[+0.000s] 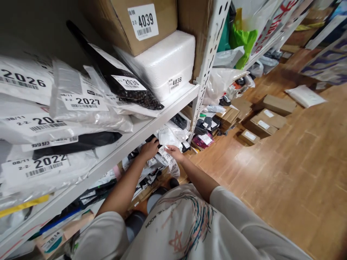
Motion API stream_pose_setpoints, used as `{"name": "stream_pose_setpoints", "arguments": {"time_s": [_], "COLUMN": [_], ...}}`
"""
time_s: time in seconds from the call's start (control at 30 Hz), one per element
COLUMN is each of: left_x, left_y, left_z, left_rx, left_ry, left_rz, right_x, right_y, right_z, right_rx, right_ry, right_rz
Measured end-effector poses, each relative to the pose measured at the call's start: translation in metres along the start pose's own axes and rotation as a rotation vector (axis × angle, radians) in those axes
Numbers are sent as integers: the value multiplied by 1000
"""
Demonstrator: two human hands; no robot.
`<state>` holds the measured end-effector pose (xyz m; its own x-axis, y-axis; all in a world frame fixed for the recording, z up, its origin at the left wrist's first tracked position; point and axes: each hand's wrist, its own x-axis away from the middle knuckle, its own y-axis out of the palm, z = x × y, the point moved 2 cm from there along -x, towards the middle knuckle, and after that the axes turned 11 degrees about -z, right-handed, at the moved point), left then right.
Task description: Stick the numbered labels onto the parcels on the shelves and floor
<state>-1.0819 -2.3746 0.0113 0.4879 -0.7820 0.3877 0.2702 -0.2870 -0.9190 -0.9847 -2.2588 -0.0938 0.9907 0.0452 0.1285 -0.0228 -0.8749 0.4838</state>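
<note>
My right hand (175, 152) pinches a strip of white number labels (171, 163) near its top end. The strip hangs down in a curve, with printed numbers such as 2034 on it. Just left of it, my left hand (149, 148) has its fingers bent and drawn together beside the top of the strip, in front of a dark parcel. What those fingers hold, if anything, is hidden. Behind both hands, white plastic parcels (168, 135) lie on the lower shelf.
The upper shelf (162, 110) carries bagged parcels labelled 2027 (86, 103) and 2030 (129, 83), a white foam box (173, 61) and a cardboard box (151, 18). A perforated post (207, 63) stands right of my hands. Cartons (264, 122) sit on the wooden floor (292, 173).
</note>
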Motion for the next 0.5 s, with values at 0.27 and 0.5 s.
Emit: {"name": "stream_pose_setpoints", "arguments": {"time_s": [0.27, 0.5], "left_x": [-25, -33], "left_y": [-1, 5], "left_z": [-15, -1], "left_rx": [64, 29], "left_ry": [-165, -339], "left_rz": [-117, -128], "right_x": [-22, -24], "right_y": [1, 4], "right_z": [14, 15], "right_rx": [170, 208], "right_ry": [7, 87], "right_rz": [268, 328]}}
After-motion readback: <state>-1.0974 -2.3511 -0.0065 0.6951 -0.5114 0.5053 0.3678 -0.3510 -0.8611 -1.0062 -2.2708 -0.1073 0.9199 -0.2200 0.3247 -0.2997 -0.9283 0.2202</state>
